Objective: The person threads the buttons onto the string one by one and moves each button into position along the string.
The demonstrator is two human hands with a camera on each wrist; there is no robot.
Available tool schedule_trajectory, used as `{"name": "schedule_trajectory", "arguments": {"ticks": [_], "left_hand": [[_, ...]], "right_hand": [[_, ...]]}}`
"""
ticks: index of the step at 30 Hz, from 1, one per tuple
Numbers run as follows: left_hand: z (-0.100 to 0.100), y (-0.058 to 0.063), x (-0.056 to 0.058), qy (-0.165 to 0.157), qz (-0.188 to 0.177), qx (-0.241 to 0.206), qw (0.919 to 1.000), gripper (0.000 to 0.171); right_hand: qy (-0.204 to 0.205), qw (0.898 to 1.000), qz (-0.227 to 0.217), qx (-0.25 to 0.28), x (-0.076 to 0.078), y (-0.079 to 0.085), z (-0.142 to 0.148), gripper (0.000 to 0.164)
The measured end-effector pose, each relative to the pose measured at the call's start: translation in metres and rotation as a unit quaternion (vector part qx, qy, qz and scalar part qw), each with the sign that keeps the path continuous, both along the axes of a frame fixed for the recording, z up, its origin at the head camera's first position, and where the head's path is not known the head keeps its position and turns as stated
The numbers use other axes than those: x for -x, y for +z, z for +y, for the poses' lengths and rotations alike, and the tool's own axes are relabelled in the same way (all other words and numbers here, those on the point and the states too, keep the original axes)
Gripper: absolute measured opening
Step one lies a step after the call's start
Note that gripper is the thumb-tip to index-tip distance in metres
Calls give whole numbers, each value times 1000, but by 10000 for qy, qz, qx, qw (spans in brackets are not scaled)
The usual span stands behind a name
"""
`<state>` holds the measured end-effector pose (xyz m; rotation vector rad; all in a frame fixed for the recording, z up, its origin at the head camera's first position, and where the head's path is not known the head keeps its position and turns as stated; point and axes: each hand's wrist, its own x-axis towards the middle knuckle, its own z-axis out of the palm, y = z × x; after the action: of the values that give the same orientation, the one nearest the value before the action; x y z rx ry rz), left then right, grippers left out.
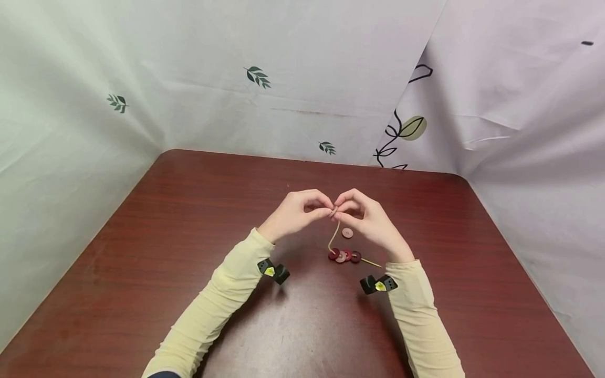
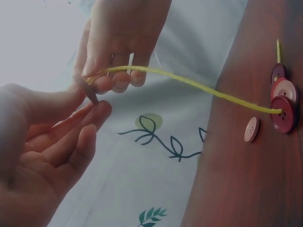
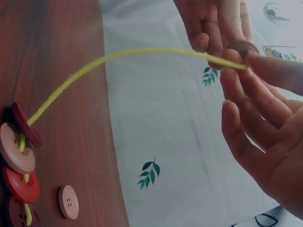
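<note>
Above the table, my left hand (image 1: 300, 211) pinches a pink button (image 2: 86, 89) by its edge between thumb and fingers. My right hand (image 1: 371, 220) meets it and pinches the end of a yellow string (image 3: 156, 50) close against that button. Whether the tip passes through a hole is hidden by the fingers. From the hands the string droops to a threaded row on the table: a dark red button (image 2: 284, 114), a pink one (image 3: 18, 147), a red one (image 3: 21, 183) and a dark maroon one (image 1: 356, 256).
A loose pink button (image 1: 347, 232) lies flat on the brown table (image 1: 212, 199), just beyond the threaded row. The string's other tail (image 1: 372, 262) points right from the row. Pale cloth with leaf prints (image 1: 212, 63) hangs behind and beside the table.
</note>
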<state>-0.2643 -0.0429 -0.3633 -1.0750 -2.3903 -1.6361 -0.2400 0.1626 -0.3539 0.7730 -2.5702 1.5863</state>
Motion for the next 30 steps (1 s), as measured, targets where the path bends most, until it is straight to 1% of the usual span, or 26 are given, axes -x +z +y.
{"name": "schedule_trajectory", "arguments": {"ticks": [8, 16, 22, 30], "left_hand": [[0, 0, 0, 156, 200, 22, 9997, 7], [1, -2, 1, 195, 274, 35, 9994, 6], [0, -2, 1, 279, 264, 22, 9993, 5], [-1, -1, -1, 450, 195, 115, 9987, 5]], "right_hand": [[-46, 10000, -60, -18, 0, 0, -3, 31], [-297, 9993, 60, -226, -1, 1, -6, 30], [-345, 9987, 156, -350, -1, -1, -7, 30], [-425, 9974, 223, -539, -3, 1, -6, 28]]}}
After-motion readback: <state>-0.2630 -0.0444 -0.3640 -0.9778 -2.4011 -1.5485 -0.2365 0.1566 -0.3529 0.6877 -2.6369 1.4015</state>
